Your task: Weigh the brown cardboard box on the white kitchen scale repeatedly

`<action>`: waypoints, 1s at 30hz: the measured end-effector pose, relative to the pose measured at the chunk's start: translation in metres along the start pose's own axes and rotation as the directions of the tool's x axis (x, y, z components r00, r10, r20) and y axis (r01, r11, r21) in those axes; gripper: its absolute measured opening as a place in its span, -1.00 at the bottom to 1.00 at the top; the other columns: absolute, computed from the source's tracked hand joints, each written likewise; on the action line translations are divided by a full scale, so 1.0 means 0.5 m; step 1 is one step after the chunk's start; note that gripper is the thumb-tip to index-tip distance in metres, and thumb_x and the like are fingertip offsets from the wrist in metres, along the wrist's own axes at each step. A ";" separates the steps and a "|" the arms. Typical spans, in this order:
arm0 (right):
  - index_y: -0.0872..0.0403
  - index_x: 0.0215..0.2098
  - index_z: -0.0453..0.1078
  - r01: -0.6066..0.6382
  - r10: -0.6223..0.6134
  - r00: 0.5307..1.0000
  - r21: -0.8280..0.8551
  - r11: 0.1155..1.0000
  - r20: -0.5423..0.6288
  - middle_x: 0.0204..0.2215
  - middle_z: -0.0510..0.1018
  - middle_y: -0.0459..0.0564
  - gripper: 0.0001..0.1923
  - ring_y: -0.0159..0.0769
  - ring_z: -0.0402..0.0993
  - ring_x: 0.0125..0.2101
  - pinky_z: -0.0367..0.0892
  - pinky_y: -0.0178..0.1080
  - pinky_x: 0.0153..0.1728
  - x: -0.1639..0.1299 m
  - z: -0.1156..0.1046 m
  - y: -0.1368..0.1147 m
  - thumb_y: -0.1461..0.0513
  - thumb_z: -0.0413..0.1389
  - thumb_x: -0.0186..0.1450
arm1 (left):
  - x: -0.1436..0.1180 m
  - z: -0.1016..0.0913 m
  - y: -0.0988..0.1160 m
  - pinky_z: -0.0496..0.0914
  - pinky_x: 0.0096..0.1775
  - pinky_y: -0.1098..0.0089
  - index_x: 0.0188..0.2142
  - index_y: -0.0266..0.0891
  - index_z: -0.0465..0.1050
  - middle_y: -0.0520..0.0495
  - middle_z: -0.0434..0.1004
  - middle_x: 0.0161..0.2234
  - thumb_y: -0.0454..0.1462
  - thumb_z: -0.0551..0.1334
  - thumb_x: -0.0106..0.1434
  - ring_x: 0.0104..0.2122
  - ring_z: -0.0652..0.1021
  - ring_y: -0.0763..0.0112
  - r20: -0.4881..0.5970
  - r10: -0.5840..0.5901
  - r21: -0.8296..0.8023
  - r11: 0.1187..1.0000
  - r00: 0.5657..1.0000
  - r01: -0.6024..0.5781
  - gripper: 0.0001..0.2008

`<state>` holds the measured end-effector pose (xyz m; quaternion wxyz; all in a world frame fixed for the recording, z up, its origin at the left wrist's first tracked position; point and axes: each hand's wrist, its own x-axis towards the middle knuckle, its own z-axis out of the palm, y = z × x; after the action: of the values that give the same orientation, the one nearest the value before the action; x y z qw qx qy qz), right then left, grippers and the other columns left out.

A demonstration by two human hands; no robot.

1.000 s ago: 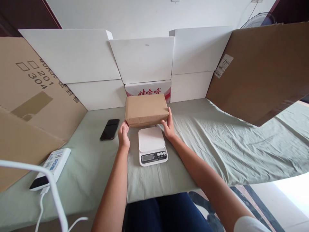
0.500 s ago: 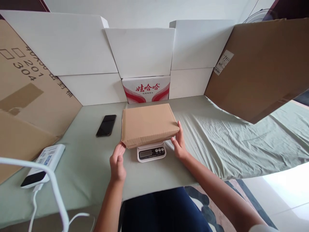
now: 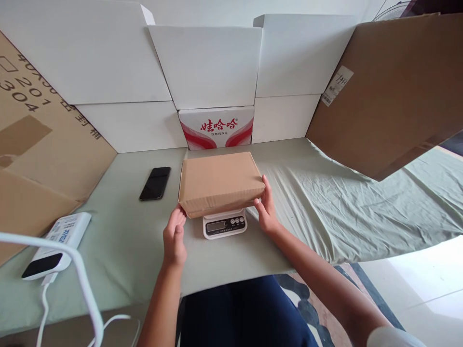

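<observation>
A closed brown cardboard box (image 3: 220, 180) rests on or just above a small white digital scale (image 3: 224, 225), whose platform it hides. The scale's dark panel, display and buttons show in front of the box. Under the box's near left corner are the fingers of my left hand (image 3: 175, 236), its thumb raised. My right hand (image 3: 266, 207) grips the near right corner, fingers along the side and thumb at the front. Whether the box bears fully on the scale I cannot tell.
Left of the box lies a black phone (image 3: 155, 183). A white device with a cable (image 3: 58, 246) sits farther left, behind a curved white tube (image 3: 77, 265). White boxes (image 3: 206, 67) and a red-and-white carton (image 3: 217, 127) line the back; large cardboard (image 3: 390, 91) stands at both sides.
The view has shifted a little, so the whole scene sits slightly higher and farther left. Both hands keep their places at the box's corners, and the box stays over the scale.
</observation>
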<state>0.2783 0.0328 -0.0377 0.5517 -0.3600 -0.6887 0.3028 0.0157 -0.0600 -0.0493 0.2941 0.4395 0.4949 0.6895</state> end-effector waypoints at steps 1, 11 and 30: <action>-0.16 0.49 -0.18 0.002 -0.002 1.000 -0.006 1.000 0.000 0.46 0.04 0.01 -0.27 0.01 -0.02 0.44 0.16 0.14 0.36 0.001 0.000 -0.001 -0.11 -0.07 0.46 | 0.001 0.000 0.000 0.22 0.29 -0.07 0.25 -0.30 0.39 -0.40 0.44 0.22 0.19 0.20 0.24 0.29 0.37 -0.14 0.001 0.004 0.000 1.000 1.000 -0.004 -0.22; -0.15 0.50 -0.19 -0.001 0.001 1.000 -0.042 0.999 0.016 0.46 0.05 0.03 -0.25 0.01 -0.01 0.44 0.21 0.13 0.33 0.006 -0.004 -0.011 -0.14 -0.10 0.46 | 0.005 0.000 0.008 0.21 0.29 -0.08 0.26 -0.29 0.39 -0.41 0.44 0.23 0.19 0.20 0.25 0.30 0.36 -0.13 0.015 -0.004 0.001 1.000 1.000 0.004 -0.22; -0.22 0.49 -0.20 -0.026 0.036 0.994 0.104 0.994 -0.103 0.39 0.16 0.10 -0.27 0.07 0.26 0.31 0.30 0.19 0.20 0.017 -0.008 -0.023 -0.16 -0.14 0.44 | 0.013 0.002 0.043 0.21 0.31 0.03 0.25 -0.16 0.43 -0.26 0.31 0.34 0.11 0.12 0.32 0.35 0.30 0.01 -0.178 0.156 -0.032 0.986 0.972 -0.165 -0.36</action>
<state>0.2792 0.0335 -0.0231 0.6001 -0.3574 -0.6366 0.3268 0.0144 -0.0611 -0.0269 0.2030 0.4089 0.4656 0.7582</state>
